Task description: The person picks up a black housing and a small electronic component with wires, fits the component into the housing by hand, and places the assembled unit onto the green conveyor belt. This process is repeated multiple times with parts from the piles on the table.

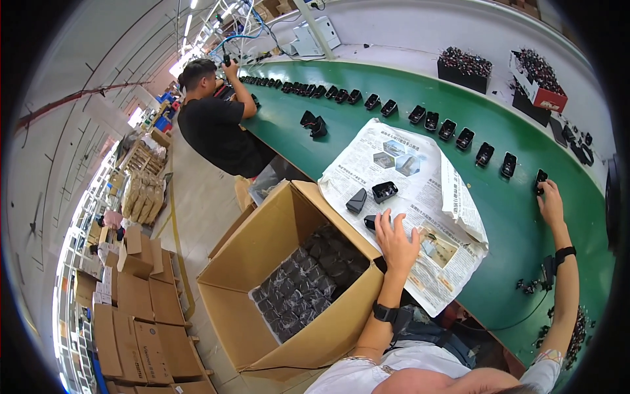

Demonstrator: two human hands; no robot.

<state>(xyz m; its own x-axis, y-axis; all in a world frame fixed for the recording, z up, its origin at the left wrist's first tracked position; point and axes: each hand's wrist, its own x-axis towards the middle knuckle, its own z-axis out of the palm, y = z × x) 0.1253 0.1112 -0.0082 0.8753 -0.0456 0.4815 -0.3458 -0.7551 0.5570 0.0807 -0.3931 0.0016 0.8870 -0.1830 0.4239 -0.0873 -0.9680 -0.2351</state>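
Observation:
At the far right of the bench, my right hand has its fingers closed on a small black plastic housing, standing at the end of a long curved row of similar open housings. My left hand lies over a spread newspaper, fingers apart, its outer fingers against another black housing. How firmly it touches that piece is hidden. Two more housings lie just beyond on the paper: one open side up, one showing its closed faces.
A deep open carton of bagged black parts stands left of me against the green bench. Trays of small wired parts sit at the back. A co-worker in black works farther left. Loose wired parts lie by my right forearm.

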